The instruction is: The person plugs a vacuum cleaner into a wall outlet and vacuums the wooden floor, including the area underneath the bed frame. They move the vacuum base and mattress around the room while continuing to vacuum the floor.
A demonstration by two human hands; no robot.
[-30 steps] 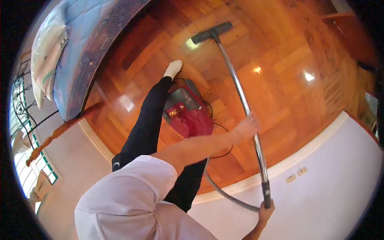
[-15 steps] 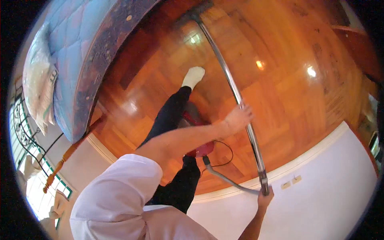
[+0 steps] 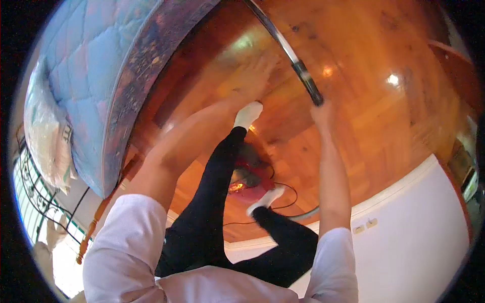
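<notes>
On the parquet floor (image 3: 384, 121) beside the bed's blue mattress (image 3: 91, 65), the red vacuum cleaner (image 3: 250, 182) sits between the person's legs, its cord looping behind. The right hand (image 3: 322, 113) is clamped on the wand (image 3: 295, 58) at its black grip. The left hand (image 3: 257, 70), blurred, stretches forward; its grasp can't be made out. Half a second ago it gripped the tube; both arms now reach further ahead.

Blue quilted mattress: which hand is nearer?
Left. The left hand reaches out over the wood floor a short way from the blue quilted mattress; the right hand grips the vacuum wand's black handle, farther off.
</notes>
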